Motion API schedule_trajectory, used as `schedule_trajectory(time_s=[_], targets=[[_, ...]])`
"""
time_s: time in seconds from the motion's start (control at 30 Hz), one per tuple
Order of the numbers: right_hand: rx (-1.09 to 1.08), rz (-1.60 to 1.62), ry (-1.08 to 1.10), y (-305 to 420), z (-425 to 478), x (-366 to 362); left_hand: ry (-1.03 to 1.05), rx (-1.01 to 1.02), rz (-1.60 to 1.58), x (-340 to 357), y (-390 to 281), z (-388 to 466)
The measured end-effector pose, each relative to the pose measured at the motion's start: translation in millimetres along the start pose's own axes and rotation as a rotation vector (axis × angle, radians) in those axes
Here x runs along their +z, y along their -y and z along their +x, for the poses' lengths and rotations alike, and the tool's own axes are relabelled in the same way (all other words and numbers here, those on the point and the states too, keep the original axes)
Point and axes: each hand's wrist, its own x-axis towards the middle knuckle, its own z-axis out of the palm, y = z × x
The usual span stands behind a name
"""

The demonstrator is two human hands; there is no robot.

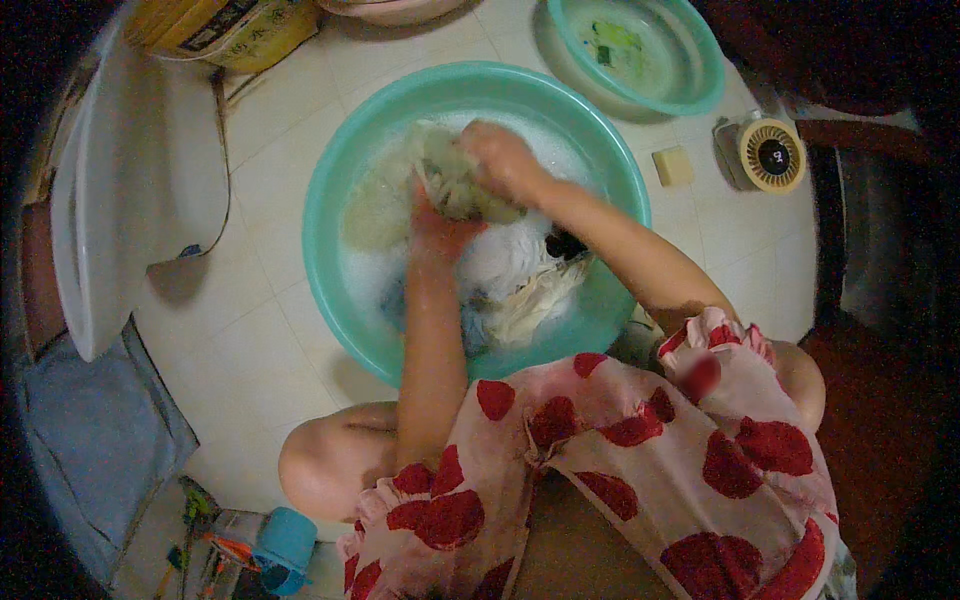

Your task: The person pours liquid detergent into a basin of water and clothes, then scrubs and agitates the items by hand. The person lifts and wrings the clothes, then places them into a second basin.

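Before me on the floor stands a large green plastic basin [324,262] with sudsy water and several garments in it. Both hands grip a wet pale olive cloth [446,169] above the suds. My left hand [446,225] holds it from below, with its thumb side up against the folds. My right hand [499,154] is closed on the cloth's upper right side, slightly blurred. Under my wrists lie a white cloth [502,259], a cream cloth [536,304] and a dark blue cloth [476,330]. A black piece [564,244] shows beside my right forearm.
A smaller green basin [637,97] holding something bright green stands at the upper right. Nearby are a yellowish soap bar [673,166] and a small round fan [772,156]. A yellow bucket [262,45] is at the upper left, a blue cup [289,540] at the lower left.
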Motion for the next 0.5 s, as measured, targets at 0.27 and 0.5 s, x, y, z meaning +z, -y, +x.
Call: schedule_trajectory(time_s=[0.27,0.5], targets=[[0.258,-0.233,0.32,105,-5,17,-0.142,0.125,0.038,-28,2,2],[0.267,-0.2,0.248,29,11,35,-0.315,0.142,-0.015,-14,4,0]])
